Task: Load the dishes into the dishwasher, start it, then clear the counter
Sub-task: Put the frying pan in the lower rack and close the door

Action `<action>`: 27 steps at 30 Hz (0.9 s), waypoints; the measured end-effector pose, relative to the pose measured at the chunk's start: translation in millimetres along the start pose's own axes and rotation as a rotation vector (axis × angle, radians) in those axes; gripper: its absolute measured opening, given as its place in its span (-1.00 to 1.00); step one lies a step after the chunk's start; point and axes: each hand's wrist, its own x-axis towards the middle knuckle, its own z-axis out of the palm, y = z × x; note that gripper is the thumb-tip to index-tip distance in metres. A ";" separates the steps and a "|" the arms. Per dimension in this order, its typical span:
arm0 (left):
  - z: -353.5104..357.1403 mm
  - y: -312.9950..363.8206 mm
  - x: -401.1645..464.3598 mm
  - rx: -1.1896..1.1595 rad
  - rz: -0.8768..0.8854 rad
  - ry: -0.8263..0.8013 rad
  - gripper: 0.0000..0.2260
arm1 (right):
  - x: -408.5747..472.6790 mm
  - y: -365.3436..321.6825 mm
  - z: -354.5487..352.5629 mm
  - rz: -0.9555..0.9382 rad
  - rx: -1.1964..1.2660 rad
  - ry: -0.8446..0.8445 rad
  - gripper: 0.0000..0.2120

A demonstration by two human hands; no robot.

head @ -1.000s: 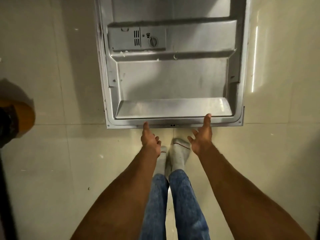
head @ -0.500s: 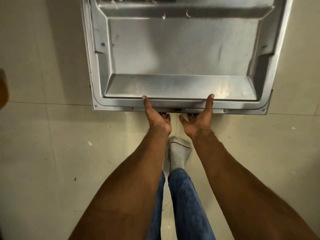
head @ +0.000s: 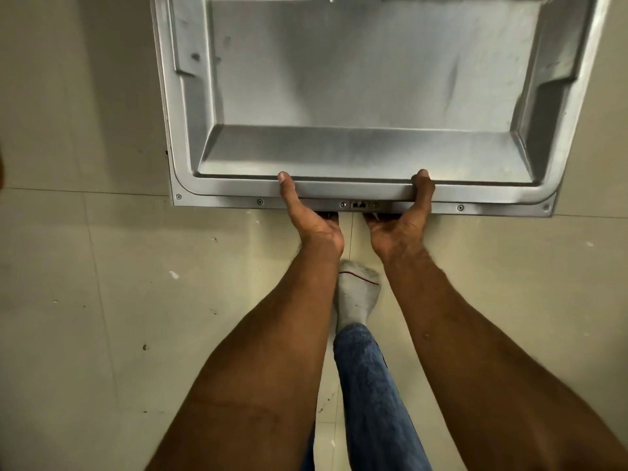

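The open dishwasher door [head: 356, 96] fills the top of the head view, its grey steel inner face turned up. My left hand [head: 309, 219] grips the door's front edge left of the latch [head: 358, 205], thumb on top and fingers hidden underneath. My right hand [head: 404, 219] grips the same edge right of the latch, thumb over the rim and fingers tucked under it. The dishwasher's racks and the dishes are out of view.
Beige floor tiles [head: 102, 300] with small specks spread left, right and below the door. My leg in blue jeans [head: 367, 385] and a grey sock [head: 356, 294] stand between my arms, just in front of the door's edge.
Both hands went from reaching toward the door's front edge to gripping it, thumbs over the rim. The door now looks larger and closer, and the detergent dispenser has left the view.
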 end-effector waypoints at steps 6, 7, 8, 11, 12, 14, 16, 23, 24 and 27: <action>7.9 32.9 -70.0 0.048 -0.033 0.024 -0.31 | -73.2 -25.4 7.9 0.021 -0.033 0.017 -0.57; 12.0 41.7 -85.6 0.045 -0.039 0.025 -0.32 | -88.1 -31.3 11.1 0.026 -0.041 0.013 -0.52; 15.7 48.5 -99.4 0.051 -0.044 0.029 -0.33 | -102.1 -36.4 13.5 0.026 -0.050 0.012 -0.47; 31.4 69.7 -145.4 0.083 -0.057 0.048 -0.30 | -146.2 -55.8 24.1 0.014 -0.082 0.009 -0.37; 38.3 79.7 -162.3 0.082 -0.066 0.057 -0.30 | -163.5 -64.6 29.7 0.010 -0.088 0.011 -0.36; 50.5 100.0 -194.3 0.075 -0.085 0.071 -0.34 | -198.2 -80.3 40.8 0.003 -0.100 0.018 -0.33; 62.4 119.1 -226.5 0.089 -0.100 0.069 -0.32 | -230.0 -93.4 50.6 -0.008 -0.126 0.025 -0.27; 118.1 196.3 -326.7 0.245 -0.146 0.060 -0.32 | -326.9 -157.6 108.1 0.001 -0.225 0.039 -0.12; 128.7 203.3 -332.7 0.264 -0.143 0.079 -0.29 | -337.7 -168.4 118.9 0.002 -0.230 0.036 -0.11; 156.1 217.3 -329.3 0.332 -0.150 0.133 -0.11 | -363.1 -194.1 147.1 0.018 -0.261 0.039 -0.12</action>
